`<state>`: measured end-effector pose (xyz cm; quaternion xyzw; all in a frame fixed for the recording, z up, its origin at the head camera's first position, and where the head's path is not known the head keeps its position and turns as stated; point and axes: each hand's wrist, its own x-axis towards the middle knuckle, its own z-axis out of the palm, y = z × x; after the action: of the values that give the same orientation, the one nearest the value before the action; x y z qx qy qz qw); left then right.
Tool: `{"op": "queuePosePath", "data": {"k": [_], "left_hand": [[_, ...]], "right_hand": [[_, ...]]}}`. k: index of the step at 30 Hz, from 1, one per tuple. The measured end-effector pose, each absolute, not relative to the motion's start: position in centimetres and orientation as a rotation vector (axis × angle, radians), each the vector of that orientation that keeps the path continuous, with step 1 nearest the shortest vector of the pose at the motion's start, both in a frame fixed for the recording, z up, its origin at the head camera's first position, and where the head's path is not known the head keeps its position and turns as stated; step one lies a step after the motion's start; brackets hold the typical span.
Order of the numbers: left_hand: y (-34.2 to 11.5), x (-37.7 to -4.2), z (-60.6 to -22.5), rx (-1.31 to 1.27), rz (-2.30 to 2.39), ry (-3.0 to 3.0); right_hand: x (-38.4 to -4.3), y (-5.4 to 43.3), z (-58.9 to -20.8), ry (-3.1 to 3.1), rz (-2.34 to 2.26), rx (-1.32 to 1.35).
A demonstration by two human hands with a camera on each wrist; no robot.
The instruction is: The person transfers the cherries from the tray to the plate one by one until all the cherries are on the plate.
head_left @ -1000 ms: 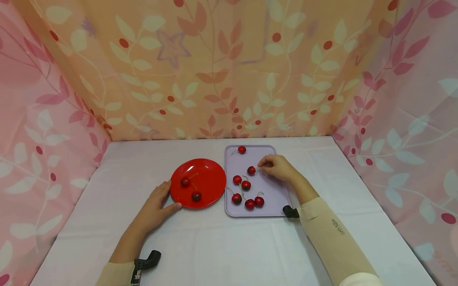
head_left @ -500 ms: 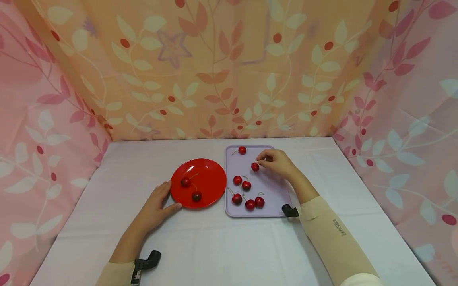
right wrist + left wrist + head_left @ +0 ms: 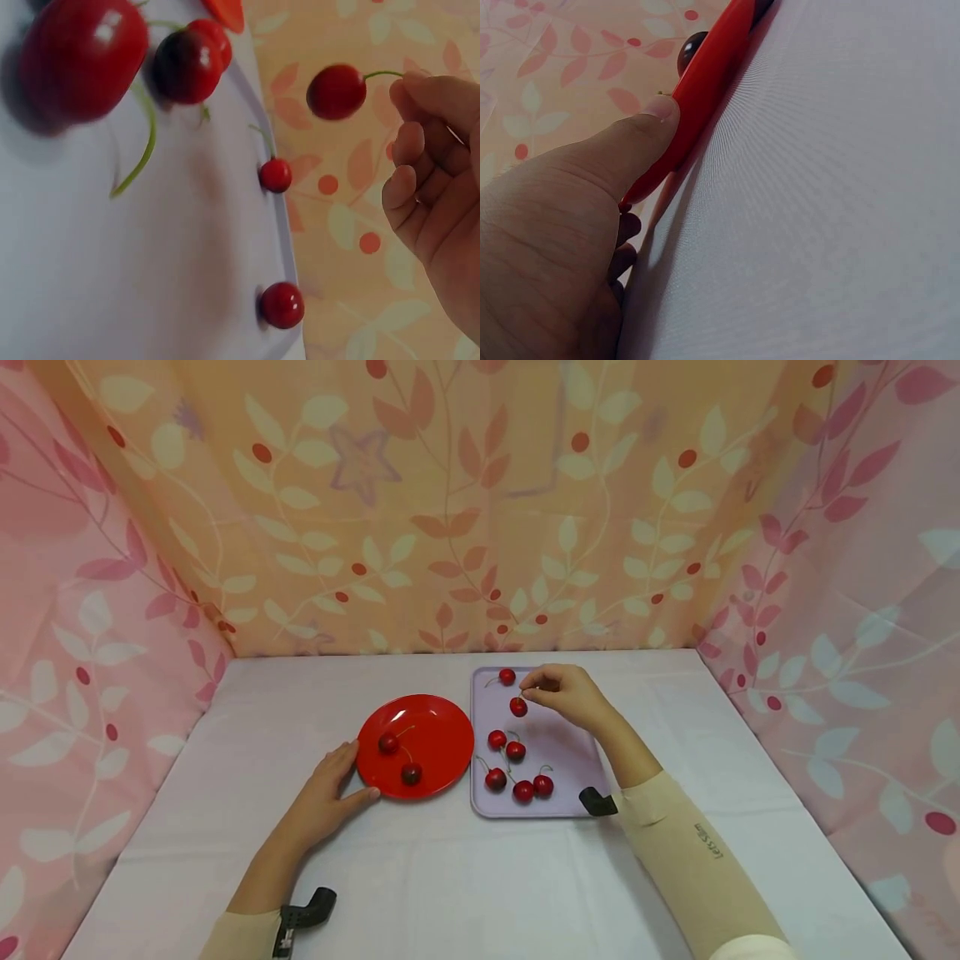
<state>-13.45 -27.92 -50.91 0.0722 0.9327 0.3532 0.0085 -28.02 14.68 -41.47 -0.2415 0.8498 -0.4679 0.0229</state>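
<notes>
My right hand [image 3: 566, 693] pinches a dark red cherry [image 3: 336, 91] by its green stem, fingertip to thumb. The cherry hangs in the air over the upper part of the lilac tray [image 3: 577, 768]. Several other cherries lie on the tray, including a close pair [image 3: 533, 789] near its front edge and one cherry [image 3: 507, 677] at the back. The right wrist view shows a further cherry [image 3: 281, 306] by the tray edge. My left hand [image 3: 330, 781] touches the rim of the red plate [image 3: 442, 743], thumb and fingers spread apart. Two cherries [image 3: 388, 742] lie on the plate.
The plate and tray stand side by side on a table with a white cloth [image 3: 435, 885]. Floral curtains [image 3: 480, 527] enclose the back and both sides. A black camera mount [image 3: 309, 910] sits on the left wrist, another [image 3: 597, 802] on the right.
My right hand has lifted the cherry by its stem off the tray and moved it slightly left and toward the back. The left hand and plate have stayed still.
</notes>
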Motion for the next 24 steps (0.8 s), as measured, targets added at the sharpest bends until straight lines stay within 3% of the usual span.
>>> {"op": "queuePosePath", "data": {"k": [9, 24], "left_hand": [[-28.0, -13.5, -51.2, 0.267, 1.108, 2.928], [-28.1, -13.7, -51.0, 0.21, 1.092, 2.904]], "right_hand": [[-26.8, 12.4, -39.7, 2.546, -1.548, -0.759], [-25.5, 7.5, -39.9, 2.584, -1.367, -0.956]]}}
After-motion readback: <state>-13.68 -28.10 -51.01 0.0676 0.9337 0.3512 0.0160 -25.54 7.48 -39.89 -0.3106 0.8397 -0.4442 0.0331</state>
